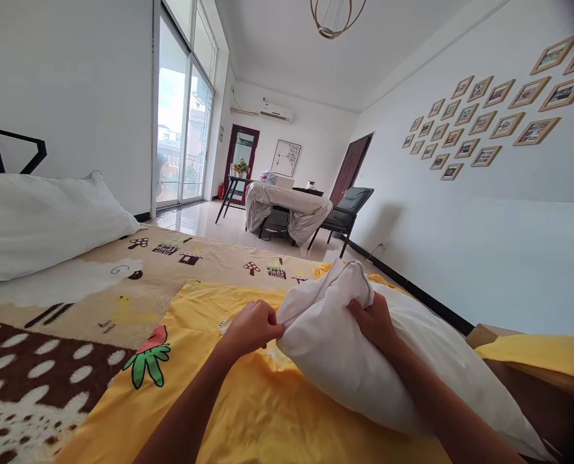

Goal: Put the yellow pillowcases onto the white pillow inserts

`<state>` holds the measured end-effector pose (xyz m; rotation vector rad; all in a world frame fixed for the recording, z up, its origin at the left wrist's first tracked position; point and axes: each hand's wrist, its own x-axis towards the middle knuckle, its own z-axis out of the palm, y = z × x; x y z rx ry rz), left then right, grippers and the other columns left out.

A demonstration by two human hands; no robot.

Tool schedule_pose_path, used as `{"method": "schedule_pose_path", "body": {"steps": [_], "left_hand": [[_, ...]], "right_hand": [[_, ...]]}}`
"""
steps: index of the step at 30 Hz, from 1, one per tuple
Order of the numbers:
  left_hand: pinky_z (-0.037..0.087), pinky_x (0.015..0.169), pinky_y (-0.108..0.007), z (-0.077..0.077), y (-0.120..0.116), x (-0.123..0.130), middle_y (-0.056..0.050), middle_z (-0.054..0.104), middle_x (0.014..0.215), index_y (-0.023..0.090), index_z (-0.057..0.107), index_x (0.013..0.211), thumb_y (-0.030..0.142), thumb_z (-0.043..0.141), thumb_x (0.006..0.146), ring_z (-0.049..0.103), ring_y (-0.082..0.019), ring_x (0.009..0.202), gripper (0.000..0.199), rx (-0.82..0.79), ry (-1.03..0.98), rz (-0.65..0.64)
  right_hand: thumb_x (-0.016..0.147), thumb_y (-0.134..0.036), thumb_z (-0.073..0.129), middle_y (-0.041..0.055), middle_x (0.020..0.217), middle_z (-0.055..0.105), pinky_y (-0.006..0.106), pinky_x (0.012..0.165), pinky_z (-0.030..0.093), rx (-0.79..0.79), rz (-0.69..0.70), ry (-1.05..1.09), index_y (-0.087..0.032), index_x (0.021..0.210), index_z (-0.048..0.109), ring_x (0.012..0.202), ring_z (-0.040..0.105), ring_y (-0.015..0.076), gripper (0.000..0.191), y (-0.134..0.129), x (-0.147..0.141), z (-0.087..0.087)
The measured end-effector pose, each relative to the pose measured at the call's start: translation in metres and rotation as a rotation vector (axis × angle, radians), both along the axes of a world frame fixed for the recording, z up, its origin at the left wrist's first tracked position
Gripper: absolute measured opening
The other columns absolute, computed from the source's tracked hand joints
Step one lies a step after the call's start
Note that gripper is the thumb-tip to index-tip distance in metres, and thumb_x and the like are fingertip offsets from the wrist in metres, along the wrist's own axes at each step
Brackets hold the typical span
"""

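A plump white pillow (pixel 316 351) lies tilted across the right side of the bed, its far end bunched up into folds. My left hand (pixel 253 325) is closed, pinching a corner of it between thumb and fingers. On the folded top, my right hand (pixel 376 319) grips the white fabric, thumb showing and the other fingers mostly hidden. Beneath the pillow and both forearms spreads a yellow cloth (pixel 171 399) printed with a red and green plant figure. More white fabric (pixel 442 341) extends behind my right forearm.
A patterned blanket (pixel 171 270) with a sheep print covers the bed. Another white pillow (pixel 45 219) rests at the left. Yellow fabric (pixel 548 354) lies on a brown surface at the right. Beyond the bed stand a covered table (pixel 291 196) and a black chair (pixel 349 212).
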<state>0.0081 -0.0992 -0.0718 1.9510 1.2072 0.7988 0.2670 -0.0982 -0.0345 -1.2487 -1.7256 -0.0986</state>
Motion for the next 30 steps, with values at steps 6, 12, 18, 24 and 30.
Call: {"method": "schedule_pose_path", "body": {"steps": [6, 12, 18, 24, 30], "left_hand": [[0.033, 0.043, -0.020, 0.001, 0.000, 0.001, 0.002, 0.051, 0.048, 0.018, 0.048, 0.049, 0.027, 0.052, 0.060, 0.056, -0.013, 0.045, 0.015, 0.014, 0.033, 0.003], [0.035, 0.043, -0.020, 0.003, 0.001, -0.004, 0.002, 0.052, 0.049, 0.018, 0.049, 0.051, 0.026, 0.052, 0.060, 0.057, -0.013, 0.046, 0.013, 0.013, 0.022, 0.012], [0.038, 0.045, -0.021, 0.003, 0.003, -0.010, 0.001, 0.055, 0.051, 0.017, 0.053, 0.053, 0.027, 0.053, 0.061, 0.058, -0.013, 0.046, 0.013, -0.005, -0.007, -0.010], [0.038, 0.044, -0.021, 0.010, -0.001, -0.014, 0.002, 0.054, 0.051, 0.017, 0.050, 0.052, 0.026, 0.052, 0.061, 0.059, -0.013, 0.047, 0.012, -0.025, -0.062, 0.010], [0.036, 0.044, -0.021, 0.017, -0.002, -0.021, 0.004, 0.050, 0.047, 0.019, 0.046, 0.052, 0.026, 0.053, 0.062, 0.058, -0.014, 0.046, 0.014, 0.011, -0.105, 0.041]], "right_hand": [[0.067, -0.055, 0.053, -0.0007, 0.050, 0.047, 0.028, 0.046, 0.037, -0.007, 0.007, -0.005, -0.022, 0.054, 0.043, 0.052, 0.041, 0.0149, 0.036, 0.000, -0.002, 0.000], [0.067, -0.054, 0.053, -0.0010, 0.048, 0.046, 0.026, 0.043, 0.035, -0.014, 0.005, 0.001, -0.021, 0.053, 0.044, 0.051, 0.040, 0.0139, 0.037, 0.000, -0.002, -0.001], [0.067, -0.055, 0.052, -0.0006, 0.049, 0.047, 0.027, 0.045, 0.037, -0.014, 0.007, 0.001, -0.021, 0.052, 0.044, 0.051, 0.040, 0.0137, 0.038, 0.001, -0.001, -0.002], [0.067, -0.054, 0.052, -0.0002, 0.050, 0.048, 0.027, 0.046, 0.039, -0.027, 0.013, 0.009, -0.021, 0.052, 0.043, 0.052, 0.041, 0.0140, 0.037, 0.002, -0.001, -0.004], [0.067, -0.053, 0.051, 0.0004, 0.051, 0.049, 0.027, 0.046, 0.038, -0.029, -0.002, 0.001, -0.021, 0.051, 0.043, 0.052, 0.040, 0.0137, 0.037, 0.001, -0.002, -0.006]]}}
